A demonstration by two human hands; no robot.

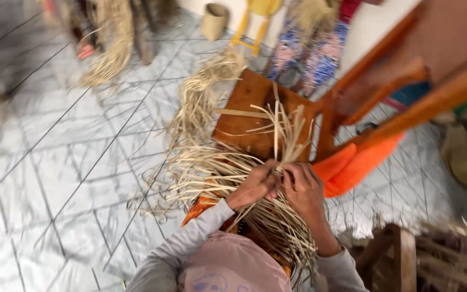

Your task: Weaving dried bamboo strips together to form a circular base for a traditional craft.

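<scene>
My left hand (254, 185) and my right hand (302, 190) meet at the middle of a bundle of pale straw strips (228, 167), both pinching strands where they cross. Loose strip ends (285, 130) stick upward past my fingers, and others fan out to the left and hang down over my lap. Grey sleeves cover both forearms. Behind the strips a small brown wooden stool (244, 116) stands on the tiled floor.
An orange cloth (347, 167) lies right of my hands under a wooden chair frame (406, 86). Another person sits at the back left with a straw bundle (109, 48). A woven cup (213, 20) and a yellow stool (258, 16) stand far off. Grey tiles (44, 162) spread left.
</scene>
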